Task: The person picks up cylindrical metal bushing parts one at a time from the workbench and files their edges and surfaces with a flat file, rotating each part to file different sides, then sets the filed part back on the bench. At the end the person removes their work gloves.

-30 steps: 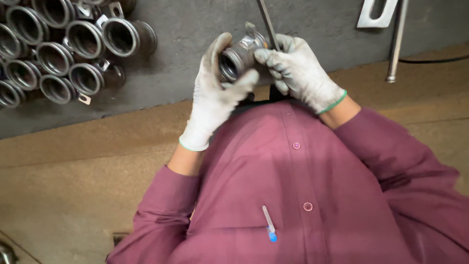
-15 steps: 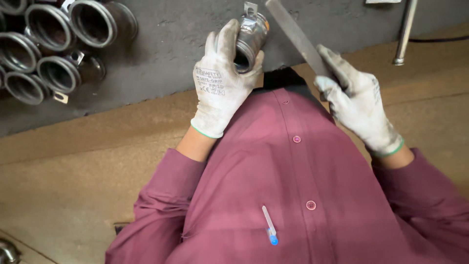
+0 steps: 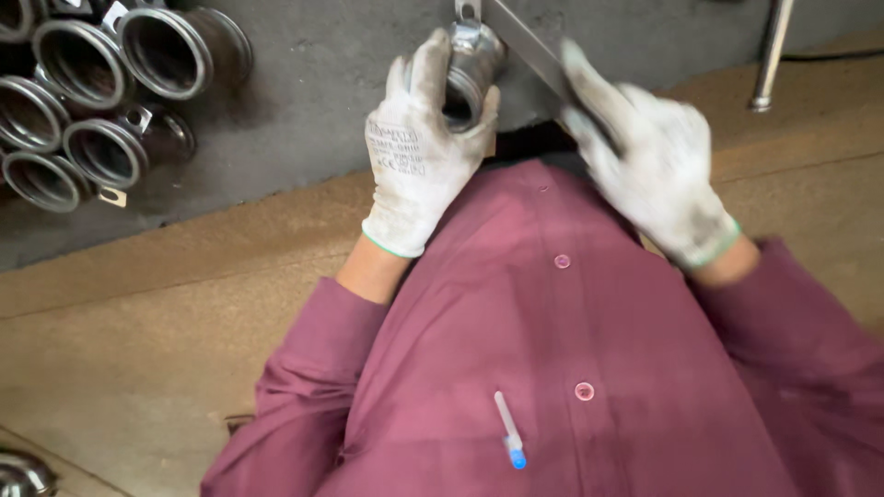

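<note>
The left hand (image 3: pixel 419 161), in a white glove, is gripping a short silvery metal pipe fitting (image 3: pixel 470 64), its open ribbed end facing the camera, above the dark tabletop (image 3: pixel 313 110). The blurred right hand (image 3: pixel 649 161) is clasping a flat grey metal file (image 3: pixel 529 41) that is slanting beside the fitting. Similar fittings (image 3: pixel 101 101) are lying stacked well apart at the left, leaving bare tabletop between.

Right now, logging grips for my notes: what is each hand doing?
Left hand: closed around a short silver metal pipe fitting.
Right hand: closed on a long flat grey metal file; blurred.
</note>
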